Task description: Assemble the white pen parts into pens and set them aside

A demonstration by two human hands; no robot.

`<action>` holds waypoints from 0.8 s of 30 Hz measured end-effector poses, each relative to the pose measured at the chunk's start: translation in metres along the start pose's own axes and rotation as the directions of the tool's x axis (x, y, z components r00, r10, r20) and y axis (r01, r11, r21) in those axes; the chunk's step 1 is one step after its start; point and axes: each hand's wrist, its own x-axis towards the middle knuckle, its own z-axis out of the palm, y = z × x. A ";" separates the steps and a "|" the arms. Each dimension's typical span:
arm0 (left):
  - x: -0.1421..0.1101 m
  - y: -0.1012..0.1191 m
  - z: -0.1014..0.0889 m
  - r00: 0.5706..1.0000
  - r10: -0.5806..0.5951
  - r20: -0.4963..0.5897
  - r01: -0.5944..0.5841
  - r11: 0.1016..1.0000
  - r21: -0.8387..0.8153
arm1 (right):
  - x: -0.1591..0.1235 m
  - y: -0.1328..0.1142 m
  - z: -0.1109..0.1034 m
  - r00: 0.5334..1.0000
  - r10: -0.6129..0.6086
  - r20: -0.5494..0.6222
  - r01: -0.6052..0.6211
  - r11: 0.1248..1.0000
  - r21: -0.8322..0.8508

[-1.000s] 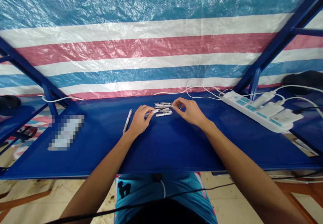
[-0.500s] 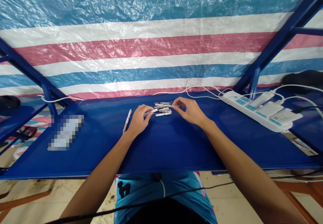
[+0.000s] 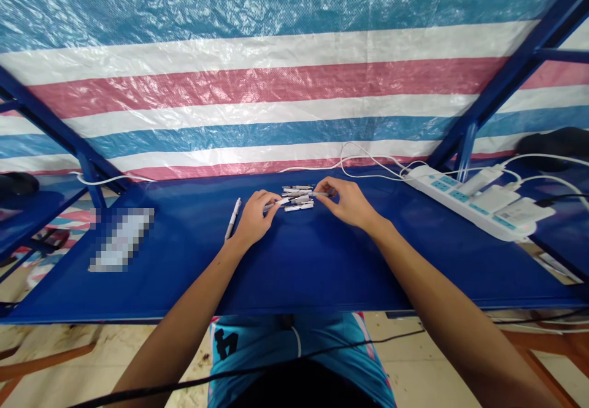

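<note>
Pens (image 3: 299,207) lie in a small loose pile on the blue table (image 3: 317,267), near its far edge and between the two hands. Compared with the earlier frames, this pile keeps almost the same place and shape. The left hand (image 3: 256,215) stays at the left side of the pile; its thumb and index finger are closed on a slim white piece (image 3: 284,201), which points toward the pens. The right hand (image 3: 345,202) also stays, at the right side, with thumb and index finger pinching a thin grey piece (image 3: 322,194); it is too small to tell exactly what it is. Both hands show almost no movement.

One separate pen (image 3: 233,219) lies slanted just beside the left hand, unchanged. Farther left, a blurred item (image 3: 123,239) rests on the table. On the right there is a white power strip (image 3: 467,202) with plugs in it, and a white cable (image 3: 363,155) curls behind the right hand. Behind the table hangs the striped sheet (image 3: 276,86). Only the view has shifted very slightly.
</note>
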 end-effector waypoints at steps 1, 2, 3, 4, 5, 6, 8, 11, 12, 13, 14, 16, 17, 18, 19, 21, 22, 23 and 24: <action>0.000 0.000 0.000 1.000 -0.002 0.002 0.002 1.000 0.000 | 0.000 0.000 0.001 1.000 -0.003 0.006 0.003 1.000 0.004; 0.000 0.000 0.000 1.000 -0.003 0.004 0.003 1.000 -0.003 | 0.000 -0.001 0.001 1.000 -0.006 0.011 0.006 1.000 0.007; 0.000 0.001 0.000 1.000 -0.003 0.006 0.004 1.000 -0.006 | 0.000 -0.001 0.002 1.000 -0.008 0.015 0.008 1.000 0.009; 0.000 0.001 0.000 1.000 -0.003 0.008 0.003 1.000 -0.010 | 0.000 -0.001 0.002 1.000 -0.010 0.019 0.010 1.000 0.010; 0.000 0.001 0.000 1.000 -0.003 0.009 0.003 1.000 -0.013 | 0.000 -0.002 0.002 1.000 -0.012 0.022 0.011 1.000 0.011; 0.000 0.001 0.000 1.000 -0.002 0.011 0.002 1.000 -0.016 | 0.000 -0.002 0.003 1.000 -0.013 0.024 0.012 1.000 0.012; 0.000 0.001 0.001 1.000 -0.002 0.015 0.003 1.000 -0.019 | 0.000 -0.002 0.004 0.999 -0.014 0.031 0.013 1.000 0.016; 0.000 0.001 0.001 1.000 0.008 0.024 -0.007 1.000 -0.027 | 0.000 -0.002 0.005 0.999 -0.019 0.043 0.018 1.000 0.021; 0.000 0.001 0.001 1.000 0.014 0.026 -0.013 0.999 -0.031 | 0.000 -0.002 0.006 0.999 -0.024 0.045 0.023 0.999 0.022; 0.000 0.001 0.001 0.999 0.020 0.026 -0.019 0.999 -0.034 | 0.000 -0.002 0.007 0.999 -0.030 0.045 0.029 0.999 0.023; 0.000 0.001 0.000 0.999 0.024 0.027 -0.023 0.999 -0.037 | 0.000 -0.002 0.008 0.998 -0.037 0.046 0.036 0.999 0.025; 0.000 0.001 0.000 0.999 0.024 0.031 -0.023 0.999 -0.041 | 0.000 -0.001 0.009 0.997 -0.053 0.051 0.052 0.998 0.027; 0.000 0.002 0.000 0.999 0.021 0.036 -0.020 0.999 -0.041 | -0.001 -0.001 0.009 0.997 -0.060 0.056 0.058 0.998 0.028; 0.000 0.002 0.000 0.999 0.020 0.043 -0.018 0.999 -0.043 | -0.001 0.000 0.010 0.996 -0.065 0.063 0.063 0.998 0.029; -0.001 0.003 0.000 0.999 0.019 0.050 -0.017 0.999 -0.045 | -0.001 0.000 0.011 0.995 -0.068 0.069 0.066 0.997 0.031; -0.001 0.003 0.001 0.998 0.022 0.062 -0.019 0.999 -0.051 | -0.001 -0.001 0.012 0.995 -0.069 0.079 0.066 0.997 0.039; -0.001 0.004 0.001 0.998 0.026 0.066 -0.022 0.998 -0.054 | -0.002 -0.001 0.013 0.994 -0.068 0.083 0.065 0.997 0.044; -0.001 0.004 0.001 0.997 0.029 0.070 -0.025 0.998 -0.058 | -0.002 -0.002 0.014 0.994 -0.068 0.088 0.064 0.997 0.049; -0.001 0.004 0.001 0.997 0.032 0.073 -0.028 0.998 -0.062 | -0.002 -0.002 0.015 0.993 -0.069 0.093 0.064 0.996 0.055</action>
